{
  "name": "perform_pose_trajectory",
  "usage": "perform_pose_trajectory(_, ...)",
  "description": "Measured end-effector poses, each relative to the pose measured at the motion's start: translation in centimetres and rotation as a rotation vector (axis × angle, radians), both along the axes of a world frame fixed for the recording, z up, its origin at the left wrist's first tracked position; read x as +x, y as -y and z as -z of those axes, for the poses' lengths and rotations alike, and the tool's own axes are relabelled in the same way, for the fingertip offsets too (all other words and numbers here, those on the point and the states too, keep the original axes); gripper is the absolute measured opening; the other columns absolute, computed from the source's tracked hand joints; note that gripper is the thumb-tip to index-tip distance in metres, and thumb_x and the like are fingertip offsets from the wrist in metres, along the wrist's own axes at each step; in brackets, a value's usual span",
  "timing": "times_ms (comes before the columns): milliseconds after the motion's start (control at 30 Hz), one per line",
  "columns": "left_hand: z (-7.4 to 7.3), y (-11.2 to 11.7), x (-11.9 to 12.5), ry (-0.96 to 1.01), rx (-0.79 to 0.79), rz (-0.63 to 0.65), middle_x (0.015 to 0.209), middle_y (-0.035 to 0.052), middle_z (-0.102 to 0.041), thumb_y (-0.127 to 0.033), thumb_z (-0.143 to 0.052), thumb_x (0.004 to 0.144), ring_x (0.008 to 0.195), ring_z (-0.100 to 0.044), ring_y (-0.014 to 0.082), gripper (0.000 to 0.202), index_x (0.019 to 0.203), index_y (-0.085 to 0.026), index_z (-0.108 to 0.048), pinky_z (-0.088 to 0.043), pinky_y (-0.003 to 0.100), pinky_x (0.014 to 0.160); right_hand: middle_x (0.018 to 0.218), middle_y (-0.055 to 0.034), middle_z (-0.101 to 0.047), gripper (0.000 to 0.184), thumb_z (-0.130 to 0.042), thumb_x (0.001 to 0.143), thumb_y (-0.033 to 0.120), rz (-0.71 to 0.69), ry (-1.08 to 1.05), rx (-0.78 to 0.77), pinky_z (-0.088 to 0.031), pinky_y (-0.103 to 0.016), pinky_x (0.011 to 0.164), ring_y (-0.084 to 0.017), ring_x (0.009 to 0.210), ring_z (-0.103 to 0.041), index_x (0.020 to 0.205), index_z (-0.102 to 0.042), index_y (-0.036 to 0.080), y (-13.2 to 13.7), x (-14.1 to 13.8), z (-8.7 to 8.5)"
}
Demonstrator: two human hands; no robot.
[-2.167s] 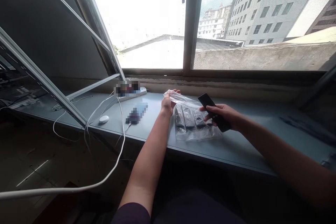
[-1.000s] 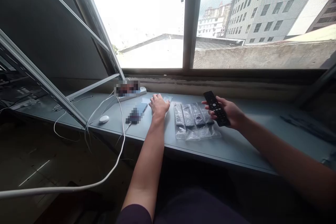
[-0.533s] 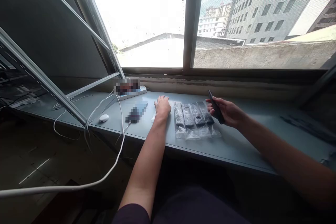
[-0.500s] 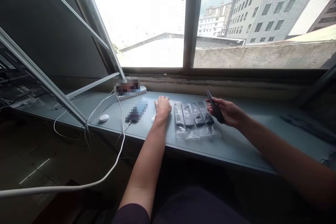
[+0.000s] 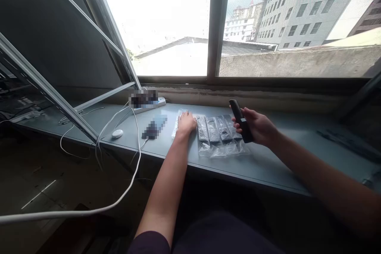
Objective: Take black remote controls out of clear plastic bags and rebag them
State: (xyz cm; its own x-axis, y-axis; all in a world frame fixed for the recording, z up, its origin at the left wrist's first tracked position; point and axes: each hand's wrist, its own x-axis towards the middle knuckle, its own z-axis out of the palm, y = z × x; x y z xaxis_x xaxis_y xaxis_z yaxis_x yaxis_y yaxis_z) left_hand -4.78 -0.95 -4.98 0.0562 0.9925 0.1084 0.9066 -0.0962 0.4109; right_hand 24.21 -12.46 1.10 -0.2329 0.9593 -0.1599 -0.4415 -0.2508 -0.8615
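My right hand (image 5: 258, 127) grips a slim black remote control (image 5: 240, 121), raised over the shelf and tilted, with a small pale patch near its middle. Under and left of it lie several dark, long items in clear plastic bags (image 5: 220, 131), side by side in a row. Just left of that row, my left hand (image 5: 187, 122) rests with its fingers stretched out over a crinkled clear plastic bag (image 5: 175, 129). The hand covers most of this bag, so I cannot tell what is in it.
A blurred-out device with a cable (image 5: 153, 127) lies left of my left hand. Farther left are a round white puck (image 5: 117, 133), a power strip (image 5: 150, 105) and a loose white cable (image 5: 137, 166). A metal frame (image 5: 56, 91) slants across the left. The shelf's front edge (image 5: 226, 171) runs close to me.
My right hand has turned the remote control so its broad face shows more, and shifted it slightly left. My left hand has moved slightly right, uncovering more of the clear bag.
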Motion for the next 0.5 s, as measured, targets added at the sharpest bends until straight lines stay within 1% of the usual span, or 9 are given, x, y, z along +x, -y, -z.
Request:
perform_pose_trajectory(100,-0.6,0.3,-0.1,-0.033,0.010,-0.120,0.168,0.0250,-0.055,-0.026,-0.046,0.107,0.158,-0.050,0.0396,0.048,0.149,-0.015,-0.068,-0.032,0.054,0.134,0.094,-0.0063,-0.072,0.029,-0.056,0.112,0.043,-0.015,-0.012,-0.001,-0.057,-0.035,0.064,-0.024,0.072,-0.061,0.132,-0.074,0.029,0.2,-0.5,-0.1)
perform_pose_trajectory(200,-1.0,0.7,0.1,-0.046,0.021,-0.194,0.163,0.0250,-0.058,-0.028,-0.049,0.106,0.152,-0.053,0.0415,0.046,0.146,-0.016,-0.070,-0.035,0.056,0.131,0.093,-0.0050,-0.071,0.033,-0.058,0.111,0.044,-0.059,-0.027,0.017,-0.060,-0.035,0.069,-0.023,0.075,-0.063,0.136,-0.074,0.030,0.4,-0.6,-0.1)
perform_pose_trajectory(333,-1.3,0.9,0.5,-0.029,0.034,-0.196,0.160,0.0248,-0.059,-0.033,-0.050,0.107,0.151,-0.053,0.0412,0.047,0.148,-0.018,-0.068,-0.036,0.057,0.129,0.098,-0.0077,-0.074,0.035,-0.059,0.107,0.041,-0.074,-0.042,0.007,-0.065,-0.039,0.076,-0.026,0.082,-0.066,0.132,-0.078,0.026,0.6,-0.5,-0.2)
perform_pose_trajectory(400,-1.3,0.9,0.6,-0.025,0.053,-0.190,0.162,0.0240,-0.058,-0.034,-0.051,0.107,0.153,-0.051,0.0400,0.047,0.149,-0.018,-0.067,-0.033,0.057,0.132,0.100,-0.0092,-0.075,0.032,-0.060,0.106,0.039,-0.056,-0.063,-0.010,-0.066,-0.039,0.077,-0.026,0.086,-0.068,0.127,-0.079,0.024,0.6,-0.5,-0.2)
perform_pose_trajectory(500,-1.2,0.9,0.7,-0.021,0.072,-0.179,0.164,0.0231,-0.056,-0.035,-0.053,0.107,0.157,-0.048,0.0392,0.047,0.149,-0.019,-0.066,-0.027,0.059,0.135,0.095,-0.0088,-0.072,0.025,-0.062,0.109,0.038,-0.040,-0.056,-0.030,-0.068,-0.036,0.077,-0.025,0.086,-0.069,0.120,-0.080,0.024,0.5,-0.6,0.0)
